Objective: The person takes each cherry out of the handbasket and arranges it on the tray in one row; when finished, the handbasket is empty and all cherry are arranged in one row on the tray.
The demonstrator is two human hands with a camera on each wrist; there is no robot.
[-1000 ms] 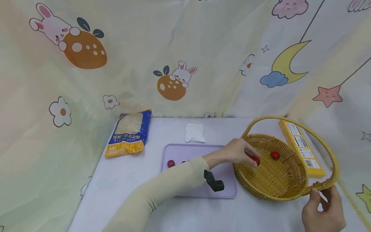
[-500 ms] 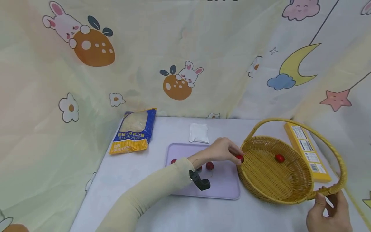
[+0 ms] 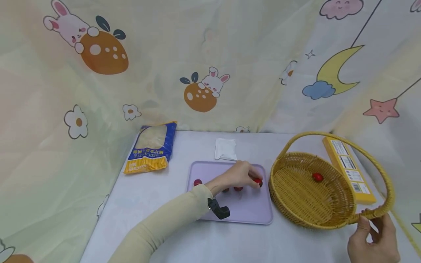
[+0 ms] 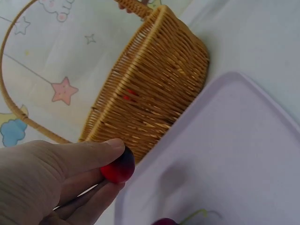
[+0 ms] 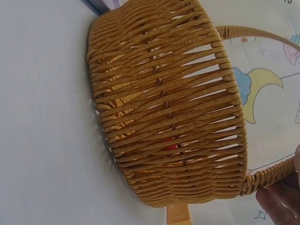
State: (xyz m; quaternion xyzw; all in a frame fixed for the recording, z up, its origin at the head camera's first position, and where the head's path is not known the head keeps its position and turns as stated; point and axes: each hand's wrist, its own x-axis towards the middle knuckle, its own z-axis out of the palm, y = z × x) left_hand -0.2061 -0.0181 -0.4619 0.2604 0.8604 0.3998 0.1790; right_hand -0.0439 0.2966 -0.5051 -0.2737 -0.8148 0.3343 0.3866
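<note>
Over the right part of a lilac tray (image 3: pixel 248 215), my left hand (image 3: pixel 241 174) pinches a round dark red cherry (image 4: pixel 119 167) between thumb and fingers. More cherries lie on the tray, one (image 3: pixel 197 182) near its left side and others partly hidden under the hand and wrist. In the left wrist view, a cherry (image 4: pixel 165 221) with a green stem shows at the bottom edge. A wicker basket (image 3: pixel 296 215) stands just right of the tray, with one red cherry (image 3: pixel 317 177) inside. My right hand (image 3: pixel 375 237) grips the base of the basket's handle.
Behind the basket to the right lies a yellow box (image 3: pixel 350 170) with printed labels. A blue and yellow pasta bag (image 3: pixel 151 148) lies at the back left. Beyond the tray is a small white packet (image 3: pixel 225 149). A printed curtain (image 3: pixel 158 73) surrounds the table.
My left hand has moved left with the cherry, from above the basket, past its rim, to over the tray. The right hand keeps its grip on the handle. The head view shifted slightly.
</note>
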